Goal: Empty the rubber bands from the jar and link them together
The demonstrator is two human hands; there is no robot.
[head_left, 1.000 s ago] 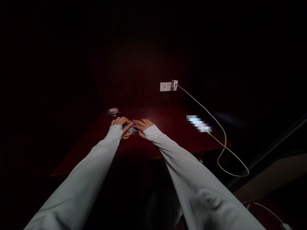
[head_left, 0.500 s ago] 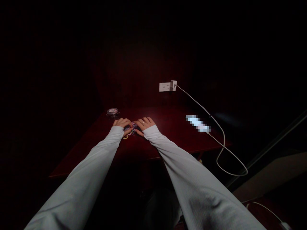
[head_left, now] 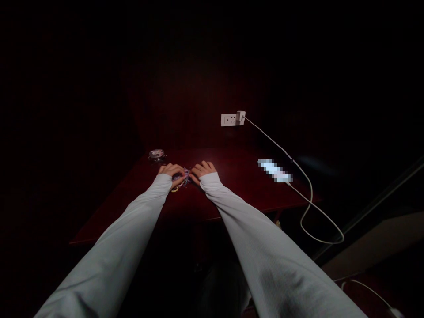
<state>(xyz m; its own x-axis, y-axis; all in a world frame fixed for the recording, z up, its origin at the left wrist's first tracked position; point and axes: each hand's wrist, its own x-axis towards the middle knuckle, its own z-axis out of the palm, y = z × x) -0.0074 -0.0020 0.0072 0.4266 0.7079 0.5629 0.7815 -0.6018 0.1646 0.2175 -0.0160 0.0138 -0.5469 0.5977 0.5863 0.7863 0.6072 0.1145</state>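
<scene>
Between my hands, low over the table, is a small purple-and-whitish bundle [head_left: 186, 174] with loose strand-like edges; its kind is too small and dark to tell. My left hand [head_left: 172, 171] is closed on its left side, thumb and fingers pinched. My right hand [head_left: 203, 169] pinches the right side, fingers curled and thumb underneath. A pale yellow loop [head_left: 175, 190] hangs or lies just below my left hand. Much of the bundle is hidden by my fingers.
A round clear container [head_left: 157, 154] stands at the back left of the dark red table [head_left: 238, 190]. A lit, pixelated phone-like device [head_left: 274, 171] lies to the right, joined by a white cable [head_left: 310, 185] to a charger [head_left: 240, 117] in the wall socket [head_left: 228, 119].
My right hand's fingers have drawn in more and sit slightly farther right, showing more of the purple bundle between the hands. The whole view has shifted slightly.
</scene>
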